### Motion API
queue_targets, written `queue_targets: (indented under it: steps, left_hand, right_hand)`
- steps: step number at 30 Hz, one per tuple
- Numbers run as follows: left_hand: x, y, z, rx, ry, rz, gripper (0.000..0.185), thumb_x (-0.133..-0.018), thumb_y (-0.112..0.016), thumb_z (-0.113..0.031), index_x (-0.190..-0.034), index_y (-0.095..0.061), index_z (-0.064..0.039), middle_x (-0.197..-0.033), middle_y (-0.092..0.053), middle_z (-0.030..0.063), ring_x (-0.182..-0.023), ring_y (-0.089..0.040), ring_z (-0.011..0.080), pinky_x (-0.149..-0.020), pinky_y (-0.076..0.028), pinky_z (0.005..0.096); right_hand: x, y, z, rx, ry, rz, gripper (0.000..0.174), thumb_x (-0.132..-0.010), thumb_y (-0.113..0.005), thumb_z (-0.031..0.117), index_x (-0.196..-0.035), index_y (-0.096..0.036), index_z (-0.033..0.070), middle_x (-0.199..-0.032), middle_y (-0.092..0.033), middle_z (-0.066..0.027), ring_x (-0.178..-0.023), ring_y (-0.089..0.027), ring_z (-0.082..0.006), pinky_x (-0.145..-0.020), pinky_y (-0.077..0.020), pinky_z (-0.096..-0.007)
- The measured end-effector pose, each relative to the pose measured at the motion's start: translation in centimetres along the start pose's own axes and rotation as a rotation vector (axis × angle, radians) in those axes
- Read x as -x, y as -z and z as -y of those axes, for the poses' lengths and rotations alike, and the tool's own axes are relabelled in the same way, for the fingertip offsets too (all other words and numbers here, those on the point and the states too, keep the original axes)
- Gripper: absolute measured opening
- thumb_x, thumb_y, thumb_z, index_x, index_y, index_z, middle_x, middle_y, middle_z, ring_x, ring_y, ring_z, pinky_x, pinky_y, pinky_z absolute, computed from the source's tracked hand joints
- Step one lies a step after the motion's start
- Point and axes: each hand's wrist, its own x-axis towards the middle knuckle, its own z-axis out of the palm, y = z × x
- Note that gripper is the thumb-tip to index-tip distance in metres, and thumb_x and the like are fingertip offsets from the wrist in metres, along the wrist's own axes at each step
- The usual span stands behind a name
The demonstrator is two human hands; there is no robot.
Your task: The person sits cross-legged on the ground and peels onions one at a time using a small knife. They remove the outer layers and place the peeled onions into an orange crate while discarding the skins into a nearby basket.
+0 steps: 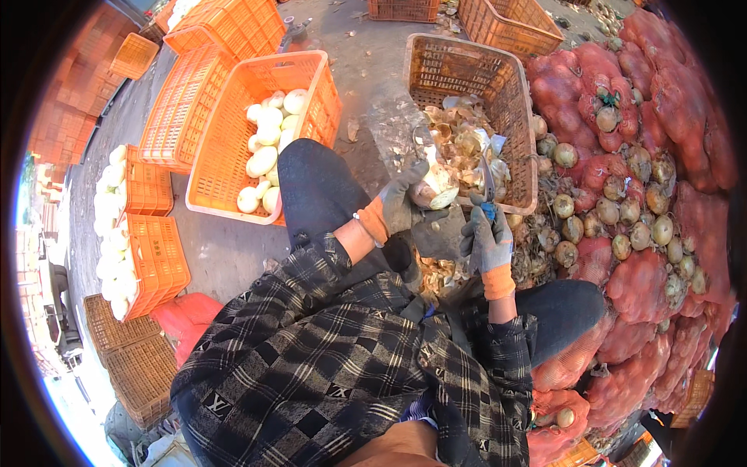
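My left hand (pixel 400 201), in a grey work glove with an orange cuff, grips a partly peeled onion (pixel 436 190). Loose papery skin still hangs from the onion's upper side. A small knife (pixel 488 185) with a blue handle is held in my right hand (pixel 490 236), gloved the same way. Its blade points away from me, just right of the onion and apart from it. Beyond both hands stands a brown-stained plastic crate (pixel 528 146) with onion skins (pixel 461 137) in it. More skins (pixel 440 277) lie between my legs.
An orange crate (pixel 204 175) of peeled onions (pixel 265 149) stands by my left knee. Further left are crates heaped with peeled onions (pixel 114 233). Loose unpeeled onions (pixel 607 210) and red mesh sacks (pixel 636 280) pile up on the right. Other orange crates (pixel 508 26) stand ahead.
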Motion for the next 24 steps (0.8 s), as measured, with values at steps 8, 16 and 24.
queue_targets:
  steps: [8,16,24]
  left_hand:
    - [0.6,-1.1,0.2,0.053,-0.03,-0.086,0.042,-0.097,-0.062,-0.036,-0.127,-0.055,-0.008,-0.108,-0.063,0.0056,-0.096,-0.064,0.0174,-0.098,-0.051,0.0541]
    - [0.8,-2.0,1.0,-0.012,0.012,-0.123,0.034,-0.102,-0.055,-0.034,-0.121,-0.058,-0.007,-0.1,-0.061,0.0026,-0.089,-0.063,0.0145,-0.093,-0.054,0.0378]
    - [-0.7,-0.2,2.6,0.177,0.198,-0.135,0.03,-0.102,-0.055,-0.031,-0.115,-0.061,-0.005,-0.107,-0.068,0.0113,-0.096,-0.069,0.0276,-0.083,-0.061,0.0458]
  right_hand:
    - [1.9,-0.3,0.3,1.02,0.661,0.144,0.065,-0.096,-0.061,0.031,-0.151,-0.038,0.003,-0.126,-0.062,-0.026,-0.107,-0.064,-0.0423,-0.086,-0.054,-0.0431]
    - [0.9,0.1,1.7,1.154,0.628,0.21,0.066,-0.095,-0.062,0.028,-0.153,-0.036,0.005,-0.122,-0.065,-0.0235,-0.101,-0.067,-0.0409,-0.083,-0.0551,-0.0427]
    - [0.2,0.4,2.0,1.228,0.744,0.271,0.068,-0.09,-0.066,0.027,-0.152,-0.04,0.012,-0.104,-0.069,-0.0212,-0.087,-0.067,-0.0393,-0.074,-0.0541,-0.0445]
